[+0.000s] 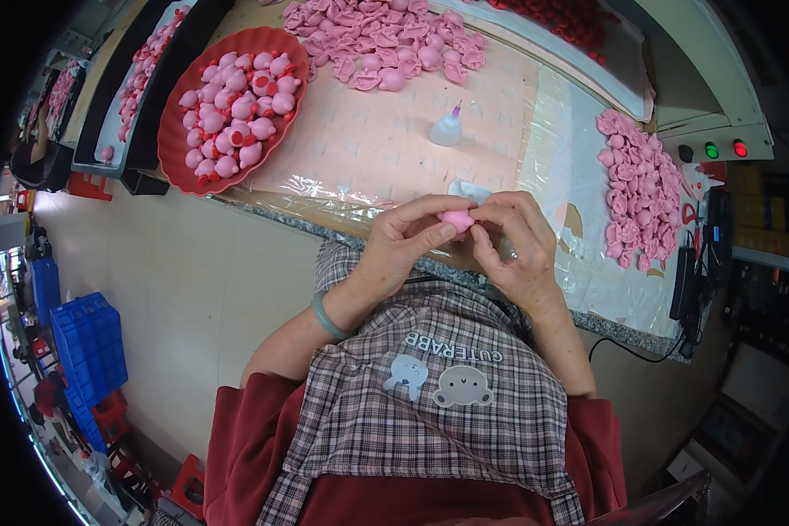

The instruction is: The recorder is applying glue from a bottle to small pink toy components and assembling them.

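Observation:
Both of my hands meet at the table's near edge around one small pink rubbery toy part (457, 220). My left hand (405, 237) pinches it between thumb and fingers from the left side. From the right, my right hand (519, 245) grips its other end with curled fingertips. The fingers cover part of the piece, so its full shape does not show. Just beyond my hands, a small white dropper bottle (446, 129) with a thin purple tip stands upright on the table. A bit of white material (470, 190) lies close to my fingertips.
A red fluted bowl (172, 140) of pink and red round pieces stands at the left. Loose pink pieces (386, 39) spread along the back, and another pile (638, 188) lies at the right. Beyond that are machine buttons (712, 151). Blue crates (89, 337) stand on the left floor.

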A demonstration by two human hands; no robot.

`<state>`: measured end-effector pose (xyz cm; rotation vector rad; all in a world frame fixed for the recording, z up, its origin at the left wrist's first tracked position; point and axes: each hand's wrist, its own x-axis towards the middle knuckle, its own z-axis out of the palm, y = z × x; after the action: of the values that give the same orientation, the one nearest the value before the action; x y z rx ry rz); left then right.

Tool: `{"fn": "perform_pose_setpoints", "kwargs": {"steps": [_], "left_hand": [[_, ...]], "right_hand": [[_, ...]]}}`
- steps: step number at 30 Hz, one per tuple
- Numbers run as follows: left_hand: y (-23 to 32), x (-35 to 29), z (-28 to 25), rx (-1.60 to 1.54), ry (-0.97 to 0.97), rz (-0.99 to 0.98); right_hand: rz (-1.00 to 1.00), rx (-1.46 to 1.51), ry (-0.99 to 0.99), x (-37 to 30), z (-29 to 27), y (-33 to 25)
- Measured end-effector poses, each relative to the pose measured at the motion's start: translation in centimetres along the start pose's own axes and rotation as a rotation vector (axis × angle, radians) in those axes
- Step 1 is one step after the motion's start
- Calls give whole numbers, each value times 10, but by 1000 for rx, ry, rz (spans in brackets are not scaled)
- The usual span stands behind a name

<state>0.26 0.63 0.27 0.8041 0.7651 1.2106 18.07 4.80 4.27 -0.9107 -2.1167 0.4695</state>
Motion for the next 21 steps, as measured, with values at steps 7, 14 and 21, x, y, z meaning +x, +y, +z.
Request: {"fn": "perform_pose_setpoints", "kwargs": {"steps": [7,14,21], "left_hand": [[-5,-3,2,66,30,-7],[-10,-2,1,67,25,54],[-12,-2,1,52,18,72]], "right_hand": [[-29,-6,37,-4,4,1],[-19,11,119,-9,13,3],[-34,34,145,-11,15,3]]}}
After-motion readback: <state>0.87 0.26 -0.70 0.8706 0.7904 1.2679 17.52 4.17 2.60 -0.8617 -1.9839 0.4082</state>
